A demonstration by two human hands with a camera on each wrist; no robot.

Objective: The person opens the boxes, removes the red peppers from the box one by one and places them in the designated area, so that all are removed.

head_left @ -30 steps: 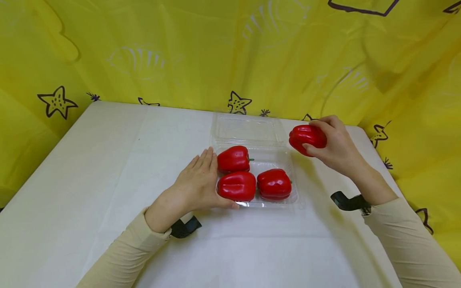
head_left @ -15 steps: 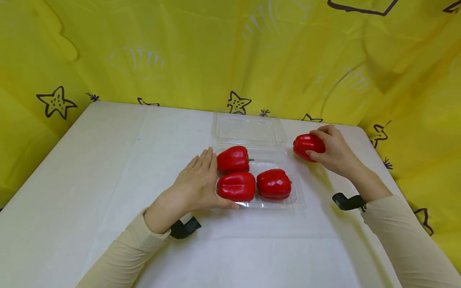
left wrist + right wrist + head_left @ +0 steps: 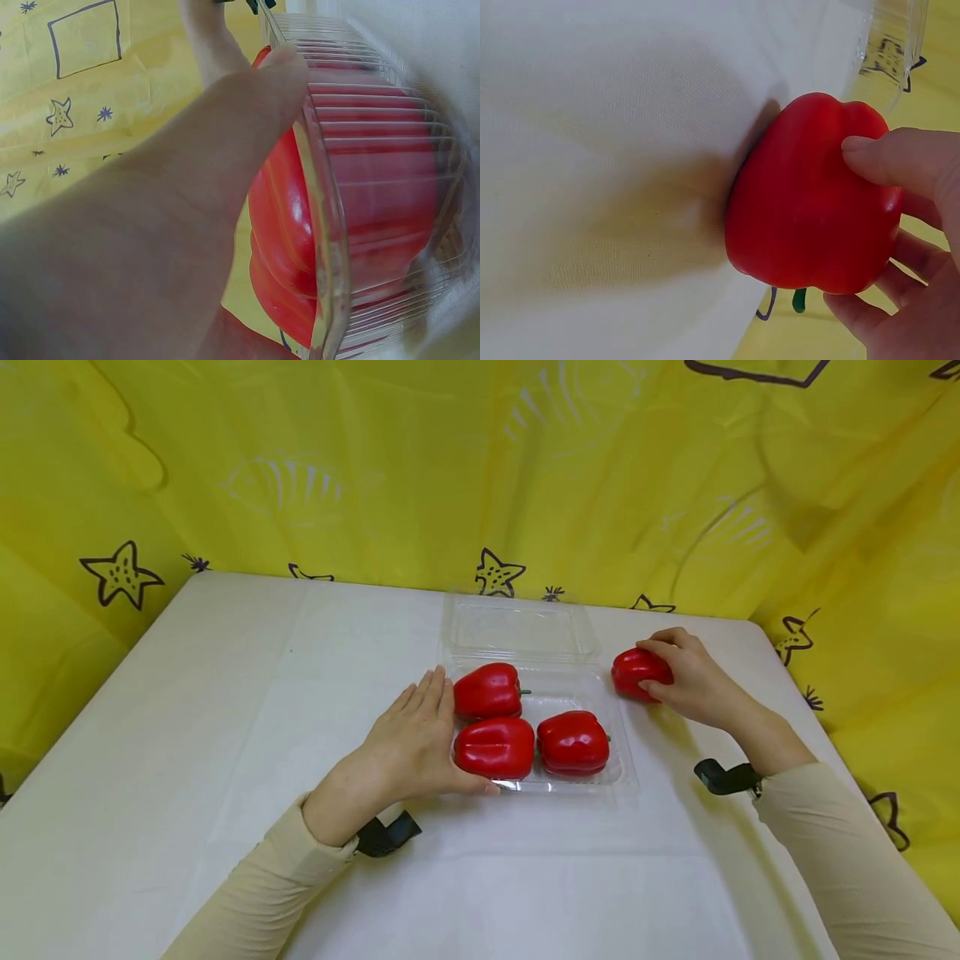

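Note:
My right hand (image 3: 690, 681) holds a red bell pepper (image 3: 633, 673) close to the white tabletop, just right of a clear plastic clamshell container (image 3: 558, 692). In the right wrist view, thumb and fingers grip the pepper (image 3: 810, 202), its green stem (image 3: 799, 301) showing and its shadow right against it. Three more red bell peppers lie in the container: one at the back left (image 3: 487, 691), one at the front left (image 3: 493, 748), one at the front right (image 3: 573, 743). With straight fingers, my left hand (image 3: 408, 747) rests along the container's left side, thumb on the front rim.
The container's clear lid (image 3: 517, 631) is folded back flat behind it, toward the far table edge. A yellow curtain (image 3: 390, 468) with starfish drawings hangs behind the white-covered table (image 3: 300, 693). Black straps (image 3: 386, 835) sit at both wrists.
My right hand has lowered the bell pepper toward the table, slightly to the right of where it was. The left hand and the three peppers in the container stay put.

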